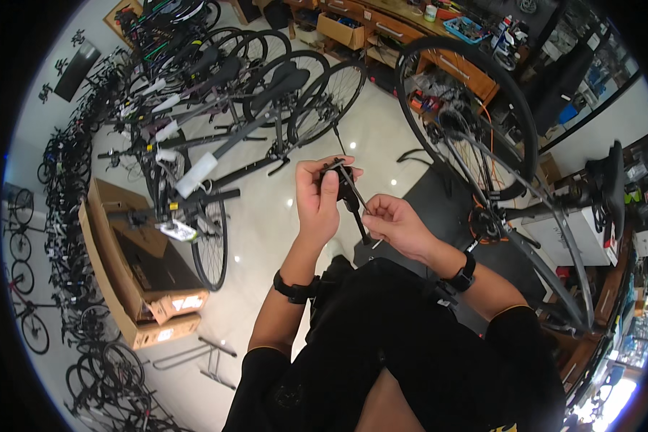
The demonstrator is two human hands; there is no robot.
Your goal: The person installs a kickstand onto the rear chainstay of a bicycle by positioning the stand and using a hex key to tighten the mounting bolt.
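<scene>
Left hand (317, 201) closed around upper end of a slim, black, elongated part (350, 201), exact kind unclear, thumb on top; right hand (396, 227) pinching lower end of a thin, dark, straight rod (356, 189) between thumb and fingertips; rod's upper end reaches the left hand's fingers, partly hidden there; part sits between the hands, held in the air in front of the torso, lower end pointing down; black wristband (295, 290) on left wrist; brown, open cardboard box (111, 288) on floor at left; large, spoked wheel with black tyre (402, 86) at upper right, near dark, flat floor mat (428, 198)
</scene>
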